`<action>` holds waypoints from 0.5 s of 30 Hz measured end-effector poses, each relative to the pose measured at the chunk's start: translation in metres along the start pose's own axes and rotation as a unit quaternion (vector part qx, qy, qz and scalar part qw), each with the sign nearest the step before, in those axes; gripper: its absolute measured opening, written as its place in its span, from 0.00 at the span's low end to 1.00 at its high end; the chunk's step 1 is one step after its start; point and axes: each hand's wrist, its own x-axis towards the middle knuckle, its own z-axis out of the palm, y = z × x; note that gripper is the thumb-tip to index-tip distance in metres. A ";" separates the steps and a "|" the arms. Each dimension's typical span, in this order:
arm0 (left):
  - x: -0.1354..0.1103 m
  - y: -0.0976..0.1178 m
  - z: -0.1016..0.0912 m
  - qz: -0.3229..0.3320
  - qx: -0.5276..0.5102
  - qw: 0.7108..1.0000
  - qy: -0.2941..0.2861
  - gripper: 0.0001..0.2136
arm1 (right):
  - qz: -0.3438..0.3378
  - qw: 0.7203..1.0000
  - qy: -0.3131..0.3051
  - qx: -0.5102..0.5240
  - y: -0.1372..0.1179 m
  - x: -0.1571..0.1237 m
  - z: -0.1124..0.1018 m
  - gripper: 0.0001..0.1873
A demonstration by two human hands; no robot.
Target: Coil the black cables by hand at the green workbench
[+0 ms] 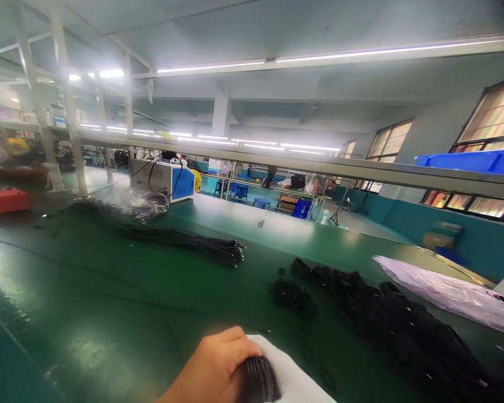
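Observation:
At the bottom centre my left hand point(224, 361) is closed around a coil of black cable point(260, 380), its fingers partly hidden and its thumb lying over the top. Right behind the coil is a smooth white piece point(296, 372), cut off by the lower edge; I cannot make out what it is. My right hand does not show. Just beyond, on the green tabletop point(151, 302), lies a small heap of black cable coils point(293, 298). A larger pile of black coils point(390, 324) stretches away to the right.
A long bundle of black cables point(193, 242) lies across the table under clear plastic point(140, 204). Behind it stands a blue-and-white machine point(163, 179). There is a red box point(4, 200) at left, a pinkish plastic bag point(445, 285) at right, and a blue bin point(474, 162) on the overhead shelf.

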 end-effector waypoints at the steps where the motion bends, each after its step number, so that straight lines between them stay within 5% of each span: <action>1: 0.000 0.003 -0.002 -0.030 -0.018 0.999 0.000 0.14 | 0.006 1.000 -0.007 0.008 0.002 0.003 0.001 0.15; 6: 0.004 0.005 -0.003 -0.168 -0.202 0.965 0.010 0.14 | 0.087 0.983 -0.073 0.145 0.009 0.008 -0.003 0.20; 12: 0.010 -0.001 0.002 -0.230 -0.238 0.944 0.013 0.11 | 0.092 0.983 -0.098 0.123 0.011 0.009 -0.005 0.20; 15: 0.011 0.003 0.005 -0.245 -0.142 0.959 0.013 0.08 | 0.099 0.988 -0.068 0.099 0.019 0.011 -0.001 0.20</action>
